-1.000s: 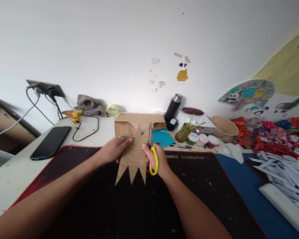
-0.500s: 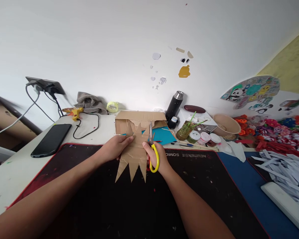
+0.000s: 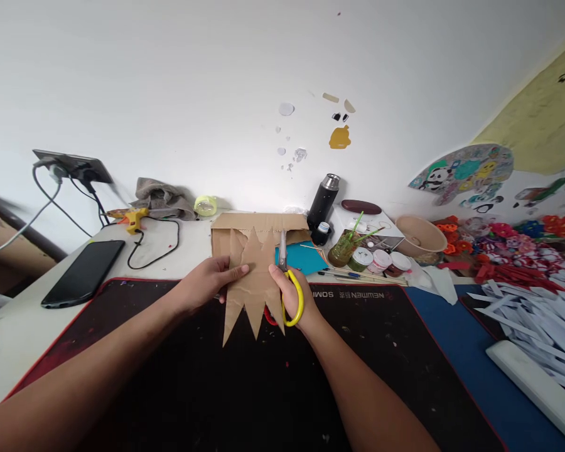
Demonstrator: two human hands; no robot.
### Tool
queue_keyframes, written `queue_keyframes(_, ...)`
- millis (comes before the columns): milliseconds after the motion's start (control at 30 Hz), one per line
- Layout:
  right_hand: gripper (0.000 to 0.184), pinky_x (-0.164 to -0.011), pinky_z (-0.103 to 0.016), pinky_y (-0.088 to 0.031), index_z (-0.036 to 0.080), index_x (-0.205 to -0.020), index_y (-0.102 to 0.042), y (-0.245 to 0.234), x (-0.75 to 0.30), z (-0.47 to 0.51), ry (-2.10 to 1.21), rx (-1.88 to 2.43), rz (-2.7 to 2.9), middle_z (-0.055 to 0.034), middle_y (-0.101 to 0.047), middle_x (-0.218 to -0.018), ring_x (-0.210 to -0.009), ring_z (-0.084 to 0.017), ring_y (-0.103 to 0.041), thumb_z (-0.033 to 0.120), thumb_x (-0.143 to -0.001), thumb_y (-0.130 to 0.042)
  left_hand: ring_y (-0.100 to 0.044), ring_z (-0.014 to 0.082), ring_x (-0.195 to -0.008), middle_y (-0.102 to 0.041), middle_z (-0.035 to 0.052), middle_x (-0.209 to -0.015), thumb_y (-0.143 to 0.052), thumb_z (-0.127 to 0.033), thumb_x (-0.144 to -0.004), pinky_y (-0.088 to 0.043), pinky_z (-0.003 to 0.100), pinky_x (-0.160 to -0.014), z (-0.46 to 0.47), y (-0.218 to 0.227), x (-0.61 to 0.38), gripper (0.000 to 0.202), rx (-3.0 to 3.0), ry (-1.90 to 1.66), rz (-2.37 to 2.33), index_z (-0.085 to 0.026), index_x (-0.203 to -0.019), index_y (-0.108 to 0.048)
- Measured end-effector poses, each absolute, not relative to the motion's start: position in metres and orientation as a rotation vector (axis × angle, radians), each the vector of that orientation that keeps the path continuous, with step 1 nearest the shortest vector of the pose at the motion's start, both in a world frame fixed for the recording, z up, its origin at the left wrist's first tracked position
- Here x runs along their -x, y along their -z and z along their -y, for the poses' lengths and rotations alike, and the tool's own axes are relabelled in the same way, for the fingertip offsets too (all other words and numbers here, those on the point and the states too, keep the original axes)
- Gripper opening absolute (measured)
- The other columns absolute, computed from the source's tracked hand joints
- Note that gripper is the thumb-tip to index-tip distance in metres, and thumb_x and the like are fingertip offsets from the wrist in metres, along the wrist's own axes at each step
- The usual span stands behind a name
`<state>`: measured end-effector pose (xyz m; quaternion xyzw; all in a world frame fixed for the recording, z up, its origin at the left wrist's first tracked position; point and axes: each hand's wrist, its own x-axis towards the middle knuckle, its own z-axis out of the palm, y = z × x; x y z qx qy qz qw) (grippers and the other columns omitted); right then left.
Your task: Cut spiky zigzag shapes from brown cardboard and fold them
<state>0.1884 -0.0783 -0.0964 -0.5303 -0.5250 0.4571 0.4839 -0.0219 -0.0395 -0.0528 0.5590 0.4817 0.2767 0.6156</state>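
A brown cardboard piece (image 3: 252, 273), cut into pointed spikes at its top and bottom, is held up above the black desk mat. My left hand (image 3: 214, 276) grips its left edge, thumb lying across the front and fingers behind. On the opposite edge, my right hand (image 3: 294, 292) pinches the cardboard with its thumb. That same hand also carries scissors (image 3: 292, 295) with a yellow handle loop; their blades point away from me, and a bit of red handle shows below the cardboard. Behind stands a torn cardboard box (image 3: 263, 221).
A black phone (image 3: 85, 273) and a yellow glue gun (image 3: 134, 220) lie at left. Toward the back right are a black flask (image 3: 324, 201), a jar with brushes (image 3: 341, 248), paint pots (image 3: 380, 260) and a bowl (image 3: 420, 236). Paper strips (image 3: 532, 320) pile at right.
The cardboard piece has turned slightly and sits a little more upright. My left thumb has slid lower on it. The whole view has shifted a little.
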Motion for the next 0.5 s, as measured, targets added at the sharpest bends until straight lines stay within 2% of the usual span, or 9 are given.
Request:
queue_keyframes(100,0.05,-0.073,-0.031,-0.051,0.02,-0.084,-0.066,0.0976,-0.1862,0.0805,-1.153,1.276,1.342,-0.0042,-0.07,-0.081,-0.081,-0.024,-0.065,0.07,-0.093,-0.064,-0.056,0.0149,-0.054,-0.065,0.0014,-0.068,-0.086,-0.07,-0.073,-0.041,0.024,-0.046,0.0393,0.0522,0.0258,0.056,-1.361,-0.705,-1.182,-0.017,-0.083,-0.071)
queue_keyframes(267,0.048,-0.068,-0.03,-0.046,0.022,-0.077,-0.059,0.0994,-0.1849,0.0827,-0.992,1.377,1.474,-0.0025,-0.064,-0.075,-0.075,-0.021,-0.059,0.066,-0.094,-0.061,-0.051,0.0148,-0.044,-0.061,0.0002,-0.058,-0.08,-0.075,-0.076,-0.038,0.026,-0.042,0.0378,0.0552,0.0298,0.057,-1.501,-0.665,-1.222,-0.02,-0.075,-0.065)
queue_keyframes(400,0.046,-0.066,-0.029,-0.044,0.022,-0.075,-0.055,0.1014,-0.185,0.0821,-0.928,1.414,1.487,-0.0009,-0.059,-0.072,-0.071,-0.019,-0.054,0.064,-0.095,-0.061,-0.052,0.015,-0.046,-0.061,0.001,-0.06,-0.082,-0.076,-0.072,-0.039,0.025,-0.043,0.035,0.0581,0.0289,0.059,-1.484,-0.648,-1.209,-0.02,-0.072,-0.064)
queue_keyframes(500,0.047,-0.067,-0.029,-0.046,0.022,-0.076,-0.057,0.1015,-0.1853,0.0807,-0.998,1.364,1.438,-0.0013,-0.061,-0.073,-0.072,-0.02,-0.058,0.065,-0.095,-0.061,-0.054,0.0158,-0.05,-0.062,0.0016,-0.064,-0.085,-0.074,-0.07,-0.042,0.026,-0.044,0.0348,0.0589,0.0281,0.058,-1.44,-0.683,-1.199,-0.019,-0.071,-0.066)
